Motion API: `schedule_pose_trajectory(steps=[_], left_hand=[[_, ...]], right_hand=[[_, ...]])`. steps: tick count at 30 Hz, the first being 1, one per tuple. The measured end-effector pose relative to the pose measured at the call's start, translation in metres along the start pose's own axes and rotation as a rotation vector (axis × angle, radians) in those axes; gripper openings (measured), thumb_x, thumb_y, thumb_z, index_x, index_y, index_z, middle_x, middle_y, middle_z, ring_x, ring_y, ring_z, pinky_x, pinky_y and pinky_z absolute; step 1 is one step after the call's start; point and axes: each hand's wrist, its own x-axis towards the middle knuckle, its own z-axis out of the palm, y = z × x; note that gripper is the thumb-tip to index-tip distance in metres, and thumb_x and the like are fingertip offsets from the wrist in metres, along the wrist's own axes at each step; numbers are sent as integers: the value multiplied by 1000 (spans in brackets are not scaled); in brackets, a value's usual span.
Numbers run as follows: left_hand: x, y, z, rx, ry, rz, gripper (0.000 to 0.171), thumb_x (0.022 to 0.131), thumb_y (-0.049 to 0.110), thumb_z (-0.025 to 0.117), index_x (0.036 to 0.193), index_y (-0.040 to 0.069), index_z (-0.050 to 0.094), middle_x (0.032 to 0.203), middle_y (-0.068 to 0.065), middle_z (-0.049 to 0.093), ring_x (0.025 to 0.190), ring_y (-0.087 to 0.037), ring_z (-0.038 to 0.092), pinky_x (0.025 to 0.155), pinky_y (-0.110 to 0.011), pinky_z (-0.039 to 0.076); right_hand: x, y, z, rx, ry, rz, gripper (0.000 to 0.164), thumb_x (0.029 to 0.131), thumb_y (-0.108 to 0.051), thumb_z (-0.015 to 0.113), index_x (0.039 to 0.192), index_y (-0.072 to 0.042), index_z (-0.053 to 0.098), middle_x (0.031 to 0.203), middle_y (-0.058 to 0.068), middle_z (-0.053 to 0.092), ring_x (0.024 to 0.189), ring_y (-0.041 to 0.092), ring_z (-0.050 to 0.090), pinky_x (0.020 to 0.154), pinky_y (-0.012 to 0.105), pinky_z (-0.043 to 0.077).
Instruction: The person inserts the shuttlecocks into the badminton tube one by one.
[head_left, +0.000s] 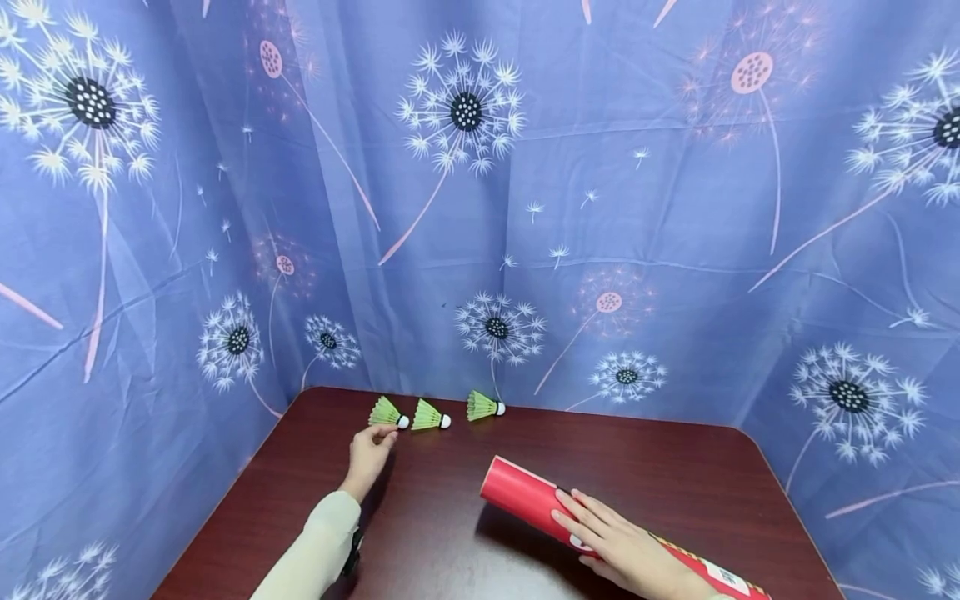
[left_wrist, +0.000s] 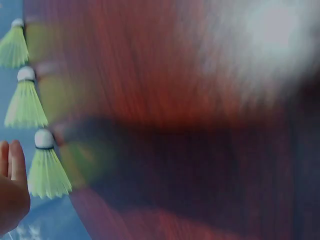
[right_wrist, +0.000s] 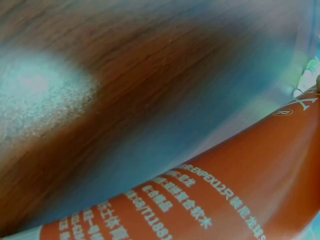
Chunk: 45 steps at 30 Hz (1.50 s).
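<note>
Three yellow-green shuttlecocks with white heads lie in a row along the table's far edge: a left one [head_left: 386, 412], a middle one [head_left: 429, 415] and a right one [head_left: 486, 406]. My left hand [head_left: 369, 457] is at the left shuttlecock, fingertips close by its white head. In the left wrist view, the fingers [left_wrist: 18, 162] look straight, beside the nearest shuttlecock [left_wrist: 49, 170]. With my right hand [head_left: 622, 546] I hold a red shuttlecock tube [head_left: 517, 493] from above, fingers laid across it. The tube slants, its end toward the shuttlecocks; white printing covers its side [right_wrist: 240, 165].
The dark red-brown wooden table [head_left: 435, 483] has rounded far corners. Blue curtains [head_left: 570, 208] with a dandelion pattern hang behind it and at both sides. A shadow falls on the table below the tube.
</note>
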Motion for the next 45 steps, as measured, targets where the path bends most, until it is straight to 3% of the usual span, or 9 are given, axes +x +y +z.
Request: schedule_pose_trajectory(steps=[6, 12, 20, 25, 28, 32, 36, 39, 45], left_hand=[[19, -1, -10, 80, 100, -72, 14, 84, -3, 67, 97, -8, 69, 90, -20, 71, 81, -33, 68, 69, -29, 52], [30, -4, -16, 86, 141, -181, 19, 85, -5, 63, 102, -12, 66, 95, -25, 68, 88, -37, 67, 72, -30, 53], [33, -16, -17, 37, -15, -251, 39, 89, -4, 57, 124, -18, 50, 120, -36, 54, 112, -46, 54, 94, -48, 47], [35, -24, -16, 118, -151, -225, 55, 89, -1, 56, 136, -19, 33, 136, -39, 39, 126, -50, 39, 104, -53, 35], [36, -25, -16, 183, -190, -203, 58, 90, 2, 58, 137, -19, 32, 137, -40, 36, 128, -51, 36, 106, -54, 32], [34, -23, -16, 223, -150, -188, 51, 88, 0, 59, 132, -18, 40, 127, -38, 48, 119, -50, 45, 101, -54, 38], [29, -22, -13, 218, -76, -193, 36, 88, -1, 59, 121, -15, 54, 105, -30, 62, 98, -43, 59, 85, -49, 48], [26, -20, -11, 234, -62, -207, 24, 90, 1, 59, 111, -11, 62, 95, -25, 66, 88, -39, 61, 76, -47, 50], [16, -18, -11, 266, -25, -209, 11, 88, 1, 63, 93, -8, 67, 85, -22, 66, 83, -39, 60, 76, -49, 48]], right_hand=[[-2, 2, -2, -5, -41, 28, 64, 93, -37, 63, 147, -11, 39, 152, 12, 35, 134, 30, 39, 112, 16, 11], [-3, 3, 0, -2, -30, 17, 66, 91, -34, 66, 146, -10, 40, 151, 13, 36, 132, 33, 41, 113, 17, 12], [-4, -2, 1, -21, -47, 11, 72, 86, -34, 73, 146, -11, 41, 151, 13, 37, 130, 32, 42, 113, 17, 12], [-4, -3, 0, -24, -42, 4, 69, 89, -38, 68, 146, -11, 41, 150, 12, 37, 131, 30, 42, 110, 21, 27], [-3, -2, 0, -18, -68, 22, 72, 87, -36, 71, 147, -12, 39, 152, 11, 35, 133, 29, 40, 110, 20, 26], [-5, -1, 1, 2, -79, 25, 74, 86, -33, 73, 147, -11, 38, 152, 13, 34, 134, 30, 38, 113, 16, 11], [-7, 0, 1, 4, -71, 18, 70, 88, -34, 70, 146, -10, 40, 151, 14, 36, 134, 30, 38, 113, 17, 9], [-7, 1, 0, -9, -91, 38, 76, 84, -32, 75, 147, -12, 39, 153, 12, 34, 135, 29, 36, 113, 16, 9], [-7, 1, 2, -16, -92, 36, 81, 80, -30, 79, 148, -12, 38, 153, 12, 33, 134, 29, 37, 113, 16, 9]])
